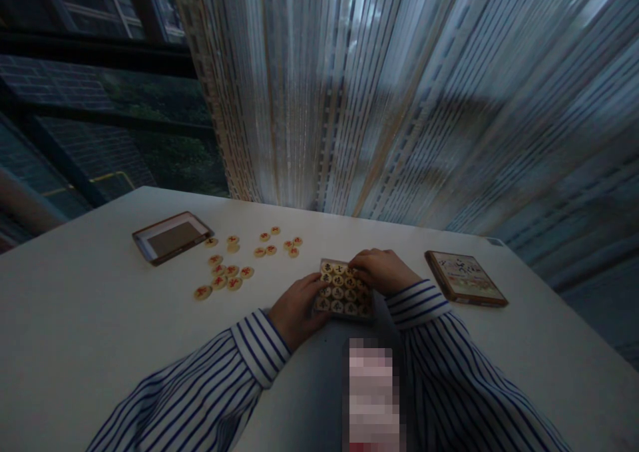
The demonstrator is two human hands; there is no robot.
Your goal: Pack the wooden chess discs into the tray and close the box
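A small tray (344, 317) on the table in front of me holds rows of round Chinese chess pieces (337, 293), most with dark characters. My left hand (297, 309) grips the tray's left side, thumb near the front edge and fingers along the wall. At the back right corner, my right hand (382, 271) has its fingers bent down over the top row. Its fingertips press on a chess piece (351, 269), partly covered by them. The pieces beneath that hand are hidden.
Loose chess pieces with red characters (231, 271) lie scattered left of the tray. A shallow open box part (144, 247) sits at the back left. To the right lies a flat printed box (464, 275). A strand curtain (319, 106) hangs behind the white table (100, 319).
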